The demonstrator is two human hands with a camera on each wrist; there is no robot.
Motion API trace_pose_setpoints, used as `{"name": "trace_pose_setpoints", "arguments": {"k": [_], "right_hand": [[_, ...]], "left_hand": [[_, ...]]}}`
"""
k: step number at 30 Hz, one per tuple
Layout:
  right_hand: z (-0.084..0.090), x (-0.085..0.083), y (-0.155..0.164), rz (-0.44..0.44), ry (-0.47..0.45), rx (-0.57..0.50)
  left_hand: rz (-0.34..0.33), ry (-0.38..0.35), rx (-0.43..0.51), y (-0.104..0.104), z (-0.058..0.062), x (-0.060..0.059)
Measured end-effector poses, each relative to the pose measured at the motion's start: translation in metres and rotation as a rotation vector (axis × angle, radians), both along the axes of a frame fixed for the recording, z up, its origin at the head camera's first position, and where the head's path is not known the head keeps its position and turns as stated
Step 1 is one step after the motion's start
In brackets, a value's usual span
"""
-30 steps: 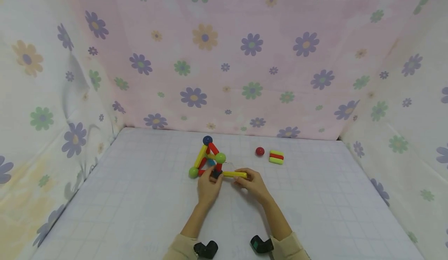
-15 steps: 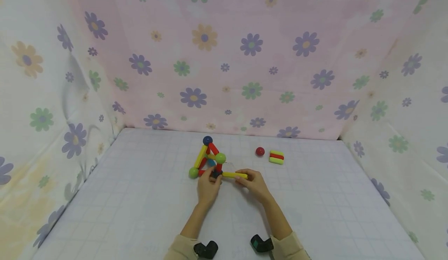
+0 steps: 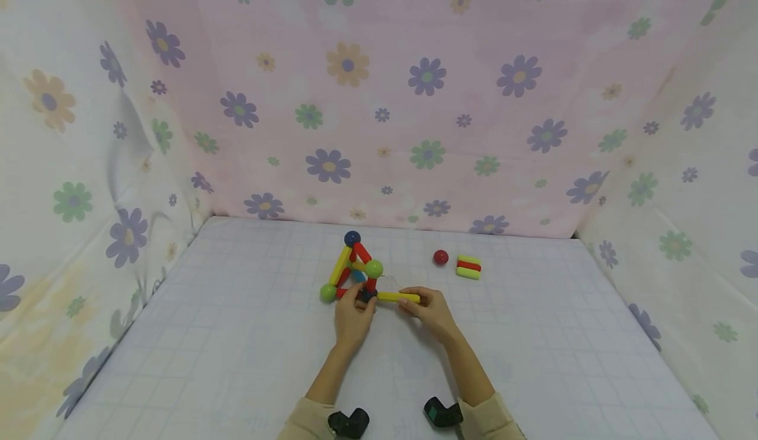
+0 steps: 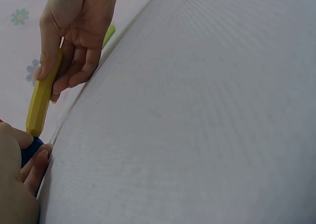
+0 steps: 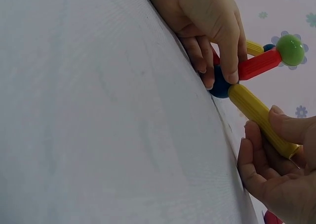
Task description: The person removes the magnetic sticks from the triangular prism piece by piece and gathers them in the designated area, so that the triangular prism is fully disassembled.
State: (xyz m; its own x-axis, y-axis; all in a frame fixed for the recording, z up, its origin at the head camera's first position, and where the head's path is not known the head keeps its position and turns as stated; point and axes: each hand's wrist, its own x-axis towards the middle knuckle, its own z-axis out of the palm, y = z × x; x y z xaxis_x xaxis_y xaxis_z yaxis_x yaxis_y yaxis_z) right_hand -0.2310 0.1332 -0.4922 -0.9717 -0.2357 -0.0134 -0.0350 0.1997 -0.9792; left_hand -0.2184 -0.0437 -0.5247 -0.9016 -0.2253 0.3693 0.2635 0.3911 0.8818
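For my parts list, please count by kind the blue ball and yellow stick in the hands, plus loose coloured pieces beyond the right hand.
Balls: 2 (blue ball, red ball)
Sticks: 4 (yellow stick, red stick, two lime sticks)
Total: 6

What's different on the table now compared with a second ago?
Nothing has visibly moved. The left hand still holds the dark blue ball, the right hand still pinches the yellow stick, and the red ball and three short sticks lie as before.

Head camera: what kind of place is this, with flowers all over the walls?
Probably a small play or filming booth: flowery cloth stands on three sides of a white table, with toy pieces like the yellow stick and red ball.
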Motion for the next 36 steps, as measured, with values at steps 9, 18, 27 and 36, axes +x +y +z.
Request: {"name": "trace_pose_setpoints", "arguments": {"k": [9, 18, 27, 36], "right_hand": [[0.000, 0.000, 0.001, -0.009, -0.019, 0.003], [0.014, 0.006, -0.001, -0.008, -0.065, -0.009], [0.019, 0.010, 0.001, 0.004, -0.049, -0.065], [0.027, 0.009, 0.025, -0.020, -0.035, -0.028]], "left_hand": [[0.008, 0.010, -0.006, 0.000, 0.000, 0.000], [-0.001, 0.006, 0.000, 0.000, 0.001, 0.002], [0.001, -0.010, 0.009, 0.000, 0.001, 0.002], [0.008, -0.018, 0.014, 0.000, 0.002, 0.003]]}}
